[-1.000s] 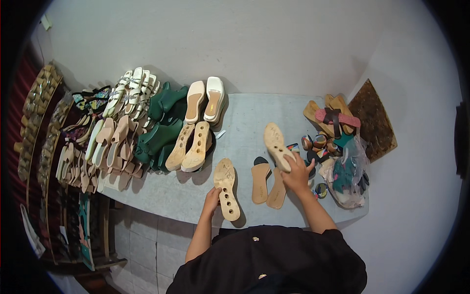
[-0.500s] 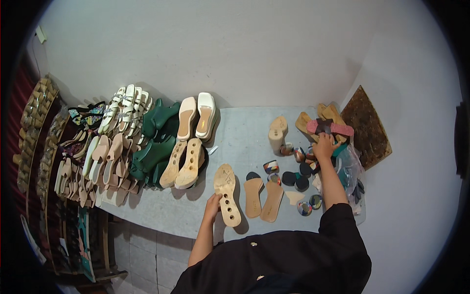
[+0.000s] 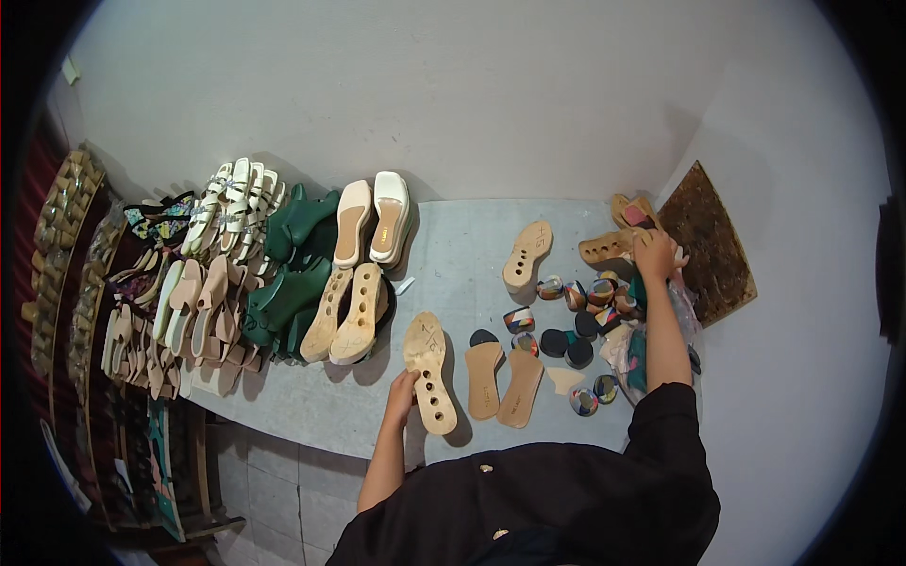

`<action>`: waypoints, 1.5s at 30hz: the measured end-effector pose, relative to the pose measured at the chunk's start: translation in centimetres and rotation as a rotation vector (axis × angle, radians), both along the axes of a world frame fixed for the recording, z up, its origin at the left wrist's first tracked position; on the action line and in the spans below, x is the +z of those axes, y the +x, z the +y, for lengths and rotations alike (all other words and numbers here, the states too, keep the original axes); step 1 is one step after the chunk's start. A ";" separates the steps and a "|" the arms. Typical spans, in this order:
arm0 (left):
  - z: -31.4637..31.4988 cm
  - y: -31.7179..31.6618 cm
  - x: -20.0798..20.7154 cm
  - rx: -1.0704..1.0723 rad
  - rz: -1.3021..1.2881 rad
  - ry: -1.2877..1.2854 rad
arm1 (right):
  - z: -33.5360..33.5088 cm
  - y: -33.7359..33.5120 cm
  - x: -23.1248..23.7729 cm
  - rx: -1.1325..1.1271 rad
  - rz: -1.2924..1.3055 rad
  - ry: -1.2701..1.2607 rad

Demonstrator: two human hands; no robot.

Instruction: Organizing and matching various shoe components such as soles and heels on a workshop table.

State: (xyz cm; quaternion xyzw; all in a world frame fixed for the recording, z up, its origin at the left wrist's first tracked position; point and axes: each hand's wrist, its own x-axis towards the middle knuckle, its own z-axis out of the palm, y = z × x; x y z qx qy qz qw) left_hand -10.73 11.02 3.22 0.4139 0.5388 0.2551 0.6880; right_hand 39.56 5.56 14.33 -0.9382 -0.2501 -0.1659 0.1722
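Over the desk (image 3: 462,255), the lower-centre wooden sole (image 3: 430,363) could tip, pinched only along one edge by the left hand (image 3: 401,394). The upper-right soles (image 3: 602,248) could slide if nudged by the right hand (image 3: 654,255), its grip impossible to tell, scattering patterned rolls (image 3: 575,294).

insoles (image 3: 520,391) lie on the table (image 3: 462,274) right of the held sole (image 3: 424,351), sandals (image 3: 216,297) left.

That long, holed wooden sole (image 3: 426,347) looks pale honey from here, scrawled with dark marks. The flat, sole-shaped insoles (image 3: 483,385) are tan; several round bands (image 3: 583,403) wear multicoloured patchwork. The smooth, foot-shaped forms (image 3: 302,223) shine deep green, the tabletop (image 3: 461,245) pale blue-grey, the cloth shirt (image 3: 557,500) black.
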 end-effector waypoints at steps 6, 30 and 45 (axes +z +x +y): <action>0.0 0.2 0.0 -0.042 -0.001 0.004 | -1.9 -0.2 2.6 0.017 0.257 0.138; 1.0 2.1 -1.9 -0.022 -0.025 0.027 | -1.9 4.9 -1.1 0.003 0.310 -0.132; 2.0 2.3 -4.0 -0.076 0.147 0.154 | -2.7 8.0 2.0 -0.065 -0.014 0.193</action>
